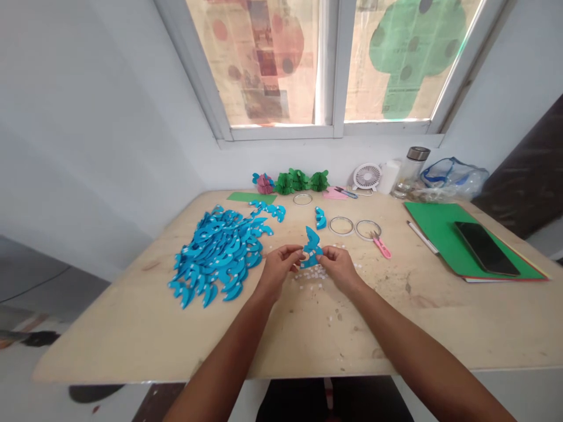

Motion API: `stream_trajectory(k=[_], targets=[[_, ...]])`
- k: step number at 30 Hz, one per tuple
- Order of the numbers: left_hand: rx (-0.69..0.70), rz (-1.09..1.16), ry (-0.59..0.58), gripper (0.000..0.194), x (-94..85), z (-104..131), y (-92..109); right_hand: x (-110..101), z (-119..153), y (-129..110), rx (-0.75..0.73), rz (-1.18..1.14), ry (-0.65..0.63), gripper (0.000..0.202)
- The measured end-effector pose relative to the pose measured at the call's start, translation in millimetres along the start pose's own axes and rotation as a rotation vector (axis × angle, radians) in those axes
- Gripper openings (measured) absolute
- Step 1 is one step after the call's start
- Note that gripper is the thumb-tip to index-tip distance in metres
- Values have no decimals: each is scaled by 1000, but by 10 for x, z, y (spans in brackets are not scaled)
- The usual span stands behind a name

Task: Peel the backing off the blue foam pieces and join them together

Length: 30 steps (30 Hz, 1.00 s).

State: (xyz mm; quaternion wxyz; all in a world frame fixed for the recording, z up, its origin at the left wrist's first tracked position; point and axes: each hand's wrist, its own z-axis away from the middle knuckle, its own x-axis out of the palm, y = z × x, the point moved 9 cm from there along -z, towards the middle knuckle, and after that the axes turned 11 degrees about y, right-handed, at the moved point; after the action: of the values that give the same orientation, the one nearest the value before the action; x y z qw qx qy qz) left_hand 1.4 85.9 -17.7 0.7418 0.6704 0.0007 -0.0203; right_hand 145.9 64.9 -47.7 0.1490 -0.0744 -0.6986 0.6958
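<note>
Both my hands meet near the middle of the table around a blue paper cutout (312,239) with curved edges and small white squares on it. The fingers of my left hand (281,266) pinch its left side, and my right hand (338,266) grips its right edge. Small white squares (314,274) lie scattered on the wood just below the hands. A large heap of similar blue paper cutouts (220,249) spreads to the left. Another blue cutout (321,218) lies just beyond my hands.
Tape rings (341,218) and pink-handled snips (382,246) lie right of the hands. Farther right are a pen (422,237), green sheets (433,234) and a phone (486,248). Paper flowers (299,180), a small fan (368,176) and a bottle (411,173) line the wall.
</note>
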Motion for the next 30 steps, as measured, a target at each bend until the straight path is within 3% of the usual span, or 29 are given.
stream_trajectory(k=[6, 18, 26, 30], targets=[[-95, 60, -30, 20, 106, -125, -47, 26, 19, -46, -7, 10, -26, 25], [127, -48, 93, 10, 57, -132, 29, -38, -36, 42, 18, -15, 44, 27], [-64, 213, 65, 28, -114, -251, -120, -62, -32, 59, 63, -36, 85, 26], [-101, 289, -20, 32, -66, -199, -95, -57, -24, 64, 73, -48, 82, 28]])
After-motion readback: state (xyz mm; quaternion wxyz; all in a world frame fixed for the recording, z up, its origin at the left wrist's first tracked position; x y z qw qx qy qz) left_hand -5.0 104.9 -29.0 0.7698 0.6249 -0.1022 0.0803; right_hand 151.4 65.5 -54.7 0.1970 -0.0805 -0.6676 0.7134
